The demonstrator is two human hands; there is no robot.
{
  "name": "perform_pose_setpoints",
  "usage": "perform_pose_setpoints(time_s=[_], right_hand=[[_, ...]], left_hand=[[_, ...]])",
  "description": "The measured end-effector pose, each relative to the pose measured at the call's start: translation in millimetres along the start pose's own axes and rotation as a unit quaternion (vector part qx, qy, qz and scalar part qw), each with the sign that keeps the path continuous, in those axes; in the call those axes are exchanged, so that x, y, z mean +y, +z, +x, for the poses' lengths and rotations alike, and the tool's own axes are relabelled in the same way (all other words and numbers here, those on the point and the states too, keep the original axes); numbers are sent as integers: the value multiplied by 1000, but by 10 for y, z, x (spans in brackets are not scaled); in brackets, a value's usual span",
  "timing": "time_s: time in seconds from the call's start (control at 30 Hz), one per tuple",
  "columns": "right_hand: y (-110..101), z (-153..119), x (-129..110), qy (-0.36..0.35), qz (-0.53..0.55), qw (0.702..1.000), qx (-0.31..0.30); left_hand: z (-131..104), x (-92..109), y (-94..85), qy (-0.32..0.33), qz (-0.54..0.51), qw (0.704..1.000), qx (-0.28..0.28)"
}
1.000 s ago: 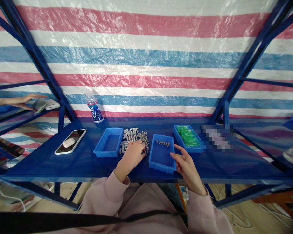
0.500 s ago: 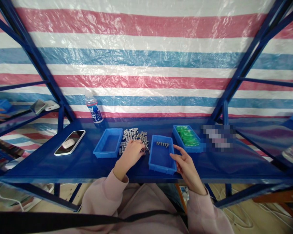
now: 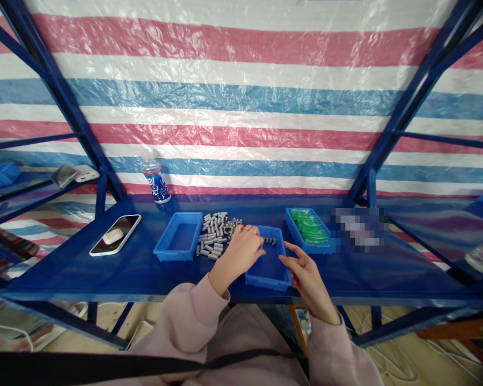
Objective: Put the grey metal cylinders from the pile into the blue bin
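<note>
My left hand reaches over the left side of a blue plastic tray, its fingers curled and pointing down inside. What its fingertips pinch, if anything, is hidden. Several small metal screws lie in a row near the tray's far end, partly covered by that hand. On the tray's right wall, my right hand grips with thumb inside and fingers along the outside. A loose heap of grey metal cylinders and small screw-like pieces spreads on the blue table, left of this tray.
Left of the heap stands another blue tray. A third tray holds green plastic items at right. A phone with a white case on it, a bottle and a blurred-out object are also on the table.
My left hand has moved right, from the heap of metal pieces to over the tray with the screws. My right hand stays on the tray's right wall.
</note>
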State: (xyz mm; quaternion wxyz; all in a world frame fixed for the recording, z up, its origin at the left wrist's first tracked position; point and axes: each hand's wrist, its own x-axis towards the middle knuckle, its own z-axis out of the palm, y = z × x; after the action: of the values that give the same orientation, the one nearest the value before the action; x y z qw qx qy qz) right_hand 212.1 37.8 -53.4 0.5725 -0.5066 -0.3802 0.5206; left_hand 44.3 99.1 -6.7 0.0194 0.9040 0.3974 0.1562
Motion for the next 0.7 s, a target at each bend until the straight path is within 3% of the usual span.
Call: perform_pose_setpoints(time_s=[0.17, 0.3, 0.4, 0.57, 0.63, 0.7], right_hand=[[-27, 21, 33, 1, 3, 1000, -8], [-25, 22, 33, -2, 1, 1000, -12], [-24, 17, 34, 0, -6, 1000, -7], [-27, 14, 45, -7, 3, 1000, -11], [-23, 9, 43, -8, 3, 1000, -7], [-18, 3, 41, -7, 0, 1000, 1]], left_hand=[[79, 20, 136, -24, 26, 999, -7], [116, 37, 136, -44, 28, 999, -17], [89, 17, 105, -52, -22, 998, 5], [-174, -156, -5, -134, -93, 978, 130], [-323, -240, -49, -160, -108, 972, 132], [-450, -300, -81, -171, -108, 974, 98]])
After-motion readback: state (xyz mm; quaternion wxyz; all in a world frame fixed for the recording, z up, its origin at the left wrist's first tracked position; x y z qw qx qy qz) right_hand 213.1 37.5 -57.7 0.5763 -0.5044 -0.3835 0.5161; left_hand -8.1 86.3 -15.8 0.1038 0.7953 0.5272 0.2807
